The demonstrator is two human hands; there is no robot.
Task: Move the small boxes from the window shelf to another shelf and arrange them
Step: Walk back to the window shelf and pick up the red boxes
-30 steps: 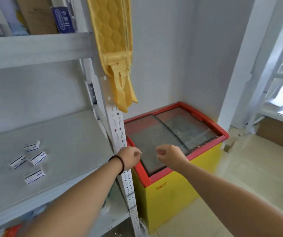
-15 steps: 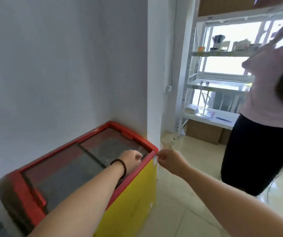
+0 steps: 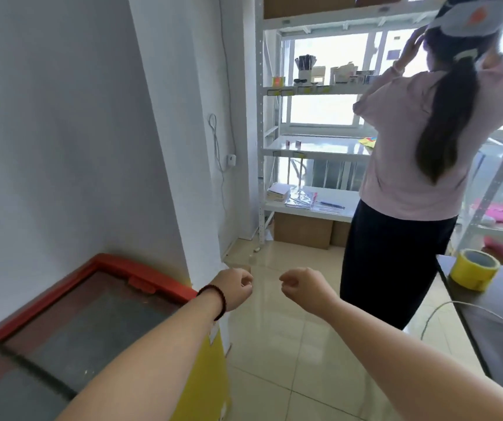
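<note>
Well apart from the window shelf (image 3: 314, 151), both hands' fingers (image 3: 245, 282) curl closed, holding nothing visible.

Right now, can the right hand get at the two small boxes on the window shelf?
Probably not yet. The right hand is loosely closed over open floor, well short of the small boxes on the window shelf. Another person stands beside it, partly crowding the approach.

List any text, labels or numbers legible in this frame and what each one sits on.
None can be read.
Yellow price tags on the window shelf edge: too small to read.
Small boxes on the upper tier: print blurred.
Orange mark on the other person's cap: blurred shape.
Yellow tape roll: no print visible.
</note>
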